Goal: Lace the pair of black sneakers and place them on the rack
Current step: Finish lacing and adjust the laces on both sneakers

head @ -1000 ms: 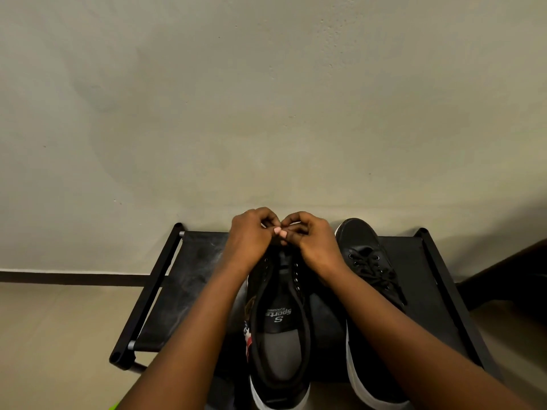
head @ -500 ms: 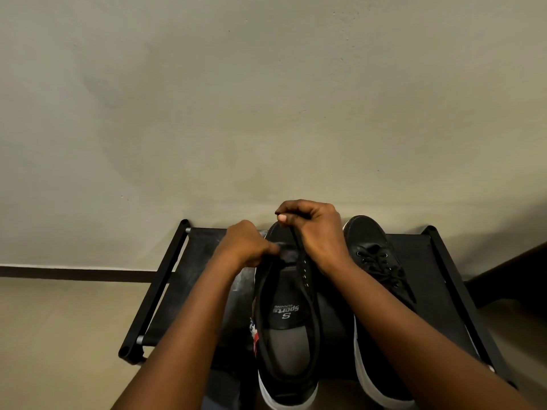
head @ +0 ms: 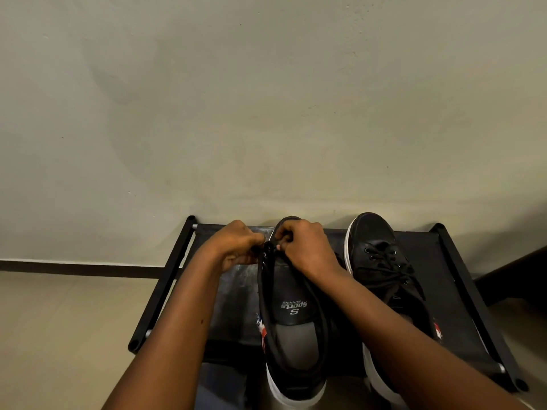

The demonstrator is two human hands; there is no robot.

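Two black sneakers with white soles stand on a black rack (head: 165,279), toes toward the wall. The left sneaker (head: 293,327) shows its open tongue and insole print; the eyelets along its left edge are bare. My left hand (head: 236,245) pinches the black lace at the shoe's left eyelet row near the toe. My right hand (head: 305,247) grips the lace over the toe end, fingers curled. The lace itself is mostly hidden by my fingers. The right sneaker (head: 381,261) lies beside my right forearm with its laces threaded.
The rack stands against a plain pale wall (head: 266,113) with a dark skirting strip (head: 74,266) at floor level. Beige floor (head: 59,335) lies to the left. A dark object (head: 521,279) sits at the right edge.
My right hand has dropped from the toe tip toward the eyelets, and my left hand has come up to meet it at the shoe's left edge.
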